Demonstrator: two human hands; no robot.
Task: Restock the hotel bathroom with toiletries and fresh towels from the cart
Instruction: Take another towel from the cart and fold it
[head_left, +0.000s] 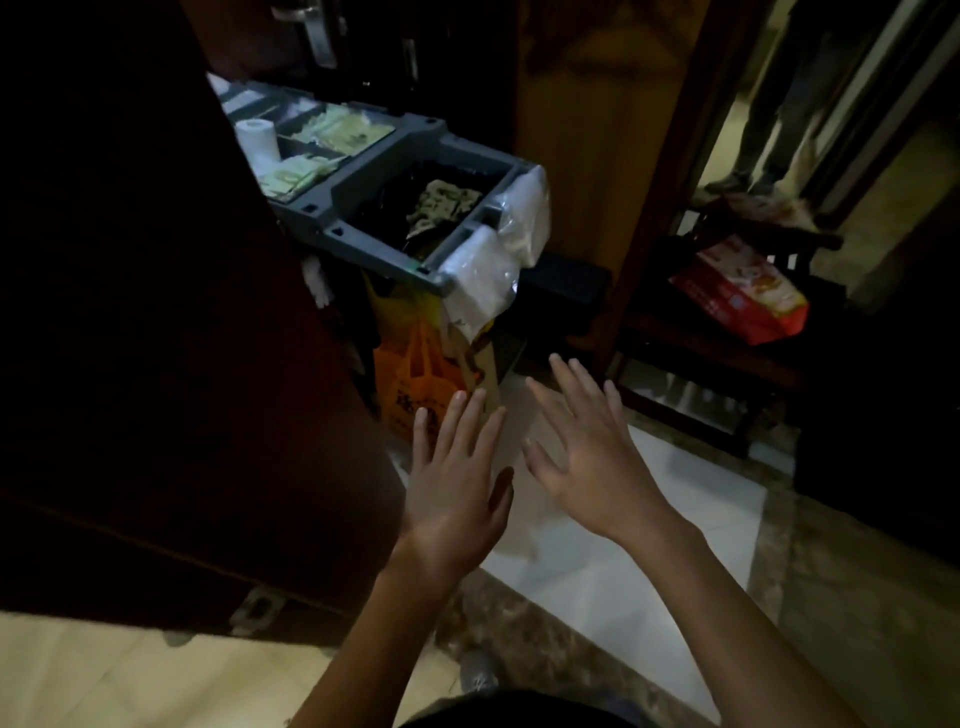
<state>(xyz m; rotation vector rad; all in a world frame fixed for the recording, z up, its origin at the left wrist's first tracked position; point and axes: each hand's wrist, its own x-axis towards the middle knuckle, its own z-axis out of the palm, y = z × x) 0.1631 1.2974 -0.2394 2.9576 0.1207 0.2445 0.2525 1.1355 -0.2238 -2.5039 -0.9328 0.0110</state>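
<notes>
Hovering before cart (332, 193): left hand (457, 499), right hand (587, 467).

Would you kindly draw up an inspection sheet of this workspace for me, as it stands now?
Surface: grey cart tray, compartments stocked; pale tiled floor below.
Job's things: toilet roll and pale packets in the tray; towels not seen.
Clutter: crumpled material in the dark bin; orange bag below the tray; red bag on a dark bench.
Grippers: left hand and right hand open, fingers spread, holding nothing.
Cables: nothing seen.
Surroundings: dim; dark wooden door at left; a person's legs at upper right.
</notes>
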